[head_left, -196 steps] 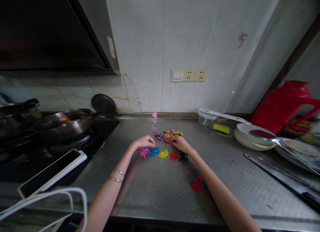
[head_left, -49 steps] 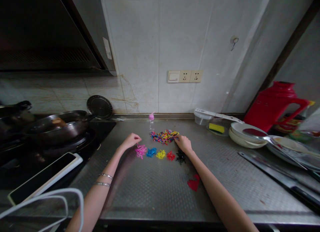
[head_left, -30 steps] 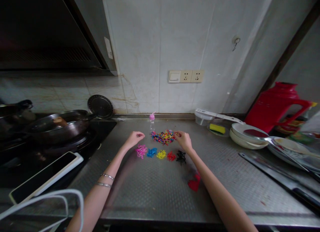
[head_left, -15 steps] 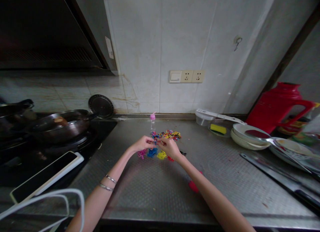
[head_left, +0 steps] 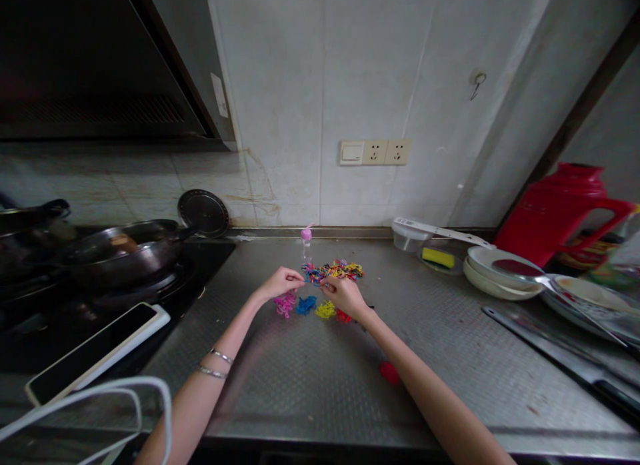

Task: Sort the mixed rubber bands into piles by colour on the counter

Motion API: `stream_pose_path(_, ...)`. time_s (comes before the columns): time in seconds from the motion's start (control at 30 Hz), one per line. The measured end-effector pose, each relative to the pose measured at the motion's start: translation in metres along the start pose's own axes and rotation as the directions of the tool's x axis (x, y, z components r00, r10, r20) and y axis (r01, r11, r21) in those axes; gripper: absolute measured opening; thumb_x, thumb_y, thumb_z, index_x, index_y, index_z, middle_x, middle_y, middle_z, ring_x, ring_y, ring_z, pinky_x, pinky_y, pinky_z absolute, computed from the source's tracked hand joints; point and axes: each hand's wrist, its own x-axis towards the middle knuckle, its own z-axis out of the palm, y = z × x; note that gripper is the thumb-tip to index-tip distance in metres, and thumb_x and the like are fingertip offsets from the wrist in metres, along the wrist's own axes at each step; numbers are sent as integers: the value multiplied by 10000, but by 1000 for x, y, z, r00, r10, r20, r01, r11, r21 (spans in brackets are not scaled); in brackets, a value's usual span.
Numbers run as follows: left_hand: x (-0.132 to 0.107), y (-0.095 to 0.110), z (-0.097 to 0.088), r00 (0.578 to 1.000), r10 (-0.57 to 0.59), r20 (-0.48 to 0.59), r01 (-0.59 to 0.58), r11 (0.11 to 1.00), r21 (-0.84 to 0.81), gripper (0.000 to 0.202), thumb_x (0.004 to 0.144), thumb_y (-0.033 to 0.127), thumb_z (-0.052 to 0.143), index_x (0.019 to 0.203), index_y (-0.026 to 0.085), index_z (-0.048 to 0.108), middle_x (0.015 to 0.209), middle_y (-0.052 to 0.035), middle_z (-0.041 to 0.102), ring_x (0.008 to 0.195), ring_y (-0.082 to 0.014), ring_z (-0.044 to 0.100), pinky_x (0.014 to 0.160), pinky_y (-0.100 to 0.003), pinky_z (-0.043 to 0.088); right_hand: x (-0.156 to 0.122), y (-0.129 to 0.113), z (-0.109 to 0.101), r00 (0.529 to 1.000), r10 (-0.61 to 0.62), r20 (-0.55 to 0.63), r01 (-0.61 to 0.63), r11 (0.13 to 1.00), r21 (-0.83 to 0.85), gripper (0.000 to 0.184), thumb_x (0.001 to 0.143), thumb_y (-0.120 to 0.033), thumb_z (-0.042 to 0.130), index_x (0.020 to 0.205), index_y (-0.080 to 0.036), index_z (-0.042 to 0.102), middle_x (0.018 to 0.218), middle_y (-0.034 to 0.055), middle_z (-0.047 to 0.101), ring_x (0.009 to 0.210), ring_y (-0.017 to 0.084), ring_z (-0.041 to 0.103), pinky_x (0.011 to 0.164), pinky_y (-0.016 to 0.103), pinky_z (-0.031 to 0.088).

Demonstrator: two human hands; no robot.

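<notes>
On the table (head_left: 300, 385), a pink pile (head_left: 285, 305), blue pile (head_left: 306, 305), yellow pile (head_left: 325, 309) and red pile (head_left: 343, 315) lie in a row from left to right, each a single colour. A black piece (head_left: 371, 307) peeks past the right wrist. Beyond the row, the mixed heap (head_left: 346, 268) remains multicoloured, so plenty looks left to separate. The left hand (head_left: 281, 283) is just beyond the pink pile, the right hand (head_left: 345, 295) by the heap's near edge; whether their bunched fingertips grip anything, I cannot tell.
</notes>
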Motion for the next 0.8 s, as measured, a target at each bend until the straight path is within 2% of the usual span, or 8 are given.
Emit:
stream_pose_path(0.2, 1, -11, 6, 994, 29, 106, -40, 994, 103, 260, 663, 299, 564, 779, 93, 671, 743, -76, 668, 638, -148, 567, 617, -234, 411, -2, -5, 0, 995, -29, 91, 39, 992, -117, 253, 799, -326, 419, 934, -262, 623, 763, 12, 655, 698, 122, 581, 577, 170, 343)
stream_pose_path(0.33, 0, -12, 11, 990, 24, 136, -44, 988, 145, 279, 682, 290, 531, 836, 101, 668, 768, -72, 671, 658, -155, 576, 618, -232, 412, -4, -8, 0, 991, -68, 115, 85, 985, -150, 263, 813, -343, 407, 951, -264, 616, 854, 28, 658, 787, 139, 586, 614, 178, 368)
stream_pose_path(0.53, 0, -16, 5, 1000, 9, 23, -13, 982, 187, 367, 713, 359, 505, 917, 84, 638, 772, -89, 665, 636, -158, 579, 582, -234, 406, -5, -11, 5, 981, -124, 149, 145, 980, -136, 256, 825, -332, 412, 932, -261, 633, 910, 35, 650, 850, 145, 579, 675, 183, 393)
stream_pose_path(0.7, 3, -21, -1, 995, 72, -66, -60, 984, 166, 324, 722, 342, 502, 875, 95, 645, 840, -91, 664, 718, -162, 585, 665, -246, 423, -6, -14, 1, 965, -173, 195, 195, 975, -103, 317, 857, -363, 349, 978, -266, 626, 955, 33, 642, 898, 136, 565, 743, 188, 395)
stream_pose_path(0.8, 4, -22, -2, 990, 96, -106, -80, 985, 151, 295, 721, 320, 502, 853, 99, 647, 854, -92, 661, 737, -160, 586, 684, -244, 424, -5, -11, -4, 969, -157, 192, 180, 977, -111, 346, 869, -377, 312, 1008, -268, 609, 986, 26, 634, 914, 134, 562, 770, 195, 390)
